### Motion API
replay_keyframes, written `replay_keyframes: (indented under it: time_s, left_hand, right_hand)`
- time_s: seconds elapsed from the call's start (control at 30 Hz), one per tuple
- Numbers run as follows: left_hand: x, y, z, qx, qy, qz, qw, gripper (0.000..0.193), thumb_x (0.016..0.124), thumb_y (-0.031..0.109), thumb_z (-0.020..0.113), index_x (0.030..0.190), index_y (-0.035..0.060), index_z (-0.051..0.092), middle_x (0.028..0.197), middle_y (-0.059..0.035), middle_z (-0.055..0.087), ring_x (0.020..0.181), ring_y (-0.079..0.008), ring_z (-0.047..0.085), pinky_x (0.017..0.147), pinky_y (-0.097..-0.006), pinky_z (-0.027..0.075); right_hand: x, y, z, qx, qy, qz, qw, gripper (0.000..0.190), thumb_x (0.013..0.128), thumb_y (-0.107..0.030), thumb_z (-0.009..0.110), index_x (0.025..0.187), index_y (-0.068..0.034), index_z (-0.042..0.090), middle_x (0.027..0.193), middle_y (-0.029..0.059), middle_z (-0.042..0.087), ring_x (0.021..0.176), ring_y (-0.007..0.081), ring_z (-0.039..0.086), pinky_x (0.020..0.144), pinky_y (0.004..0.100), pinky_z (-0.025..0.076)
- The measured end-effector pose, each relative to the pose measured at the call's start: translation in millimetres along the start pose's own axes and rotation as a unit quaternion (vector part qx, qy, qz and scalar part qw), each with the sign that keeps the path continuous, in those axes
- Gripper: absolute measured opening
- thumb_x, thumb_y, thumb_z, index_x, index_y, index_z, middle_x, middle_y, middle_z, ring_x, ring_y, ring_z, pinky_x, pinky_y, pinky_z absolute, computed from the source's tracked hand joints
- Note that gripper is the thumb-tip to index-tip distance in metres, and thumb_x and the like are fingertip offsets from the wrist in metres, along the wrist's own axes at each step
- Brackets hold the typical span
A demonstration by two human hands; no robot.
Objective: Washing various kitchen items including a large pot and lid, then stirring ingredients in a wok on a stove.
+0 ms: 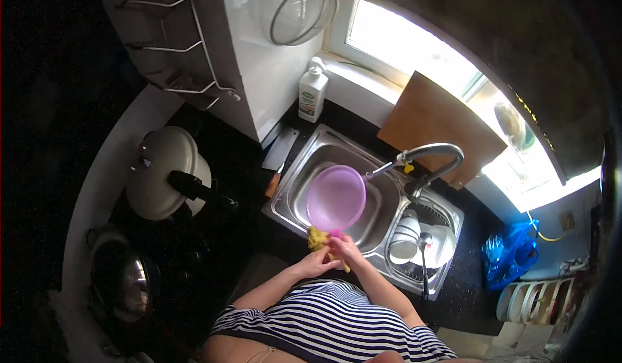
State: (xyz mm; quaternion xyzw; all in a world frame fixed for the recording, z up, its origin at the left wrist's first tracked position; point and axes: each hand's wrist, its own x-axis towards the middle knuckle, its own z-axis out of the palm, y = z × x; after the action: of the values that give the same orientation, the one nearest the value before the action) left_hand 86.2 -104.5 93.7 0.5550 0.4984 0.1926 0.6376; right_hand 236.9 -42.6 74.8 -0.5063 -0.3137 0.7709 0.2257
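Note:
My left hand (317, 264) and my right hand (346, 248) meet in front of the sink's near edge. Between them is a crumpled yellow cloth or vegetable-like bundle (318, 238); which it is I cannot tell. A bright pink item (336, 234) shows at my right hand's fingertips, mostly hidden. Just beyond my fingers, a pink-purple plastic basin (336, 196) sits in the left bowl of the steel sink (297, 185). The curved faucet (437, 148) has its spout pointing toward the basin's far right rim.
White bowls (405, 239), plates and a ladle (424, 266) fill the drainer at right. A cleaver (280, 156) lies left of the sink, near a pressure cooker (165, 173). A white pump bottle (312, 90), a wooden board (437, 120) and a blue plastic bag (510, 256) stand around.

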Motion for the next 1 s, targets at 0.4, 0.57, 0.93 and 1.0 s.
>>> replay_keyframes:
  time_s: [0.4,0.57,0.93,1.0]
  left_hand:
    - [12,-63,-42,0.438,0.252,0.038,0.862,0.037,0.079,0.029,0.063,0.115,0.0260,0.060,0.132,-0.0011,0.048,0.129,-0.0207,0.037,0.104,-0.0648,0.019]
    - [-8,-97,-108,0.399,0.471,-0.029,0.786,0.022,0.078,0.014,0.056,0.096,0.0152,0.068,0.116,-0.0064,0.055,0.115,-0.0260,0.045,0.100,-0.0488,0.030]
    - [-4,-84,-120,0.366,0.418,-0.075,0.828,0.031,0.076,0.020,0.065,0.107,0.0134,0.062,0.122,-0.0103,0.047,0.114,-0.0323,0.042,0.097,-0.0516,0.034]
    - [-3,-75,-114,0.383,0.398,-0.070,0.831,0.034,0.077,0.026,0.066,0.109,0.0147,0.062,0.123,-0.0115,0.045,0.115,-0.0336,0.041,0.097,-0.0542,0.033]
  right_hand:
    - [14,48,-158,-0.542,0.248,-0.167,0.785,0.040,0.077,-0.023,0.068,0.112,-0.006,0.059,0.092,0.0208,0.062,0.088,0.0350,0.060,0.078,0.0422,0.049]
    - [-5,32,-127,-0.653,0.204,-0.165,0.711,0.058,0.073,-0.018,0.064,0.127,-0.008,0.046,0.102,0.0222,0.056,0.095,0.0395,0.055,0.085,0.0451,0.046]
    - [-29,6,-126,-0.523,0.306,-0.122,0.786,0.049,0.073,-0.020,0.063,0.119,-0.006,0.052,0.104,0.0203,0.063,0.094,0.0367,0.062,0.082,0.0434,0.048]
    - [-34,2,-124,-0.514,0.305,-0.125,0.792,0.050,0.073,-0.020,0.063,0.119,-0.006,0.052,0.102,0.0210,0.063,0.093,0.0374,0.062,0.081,0.0438,0.048]
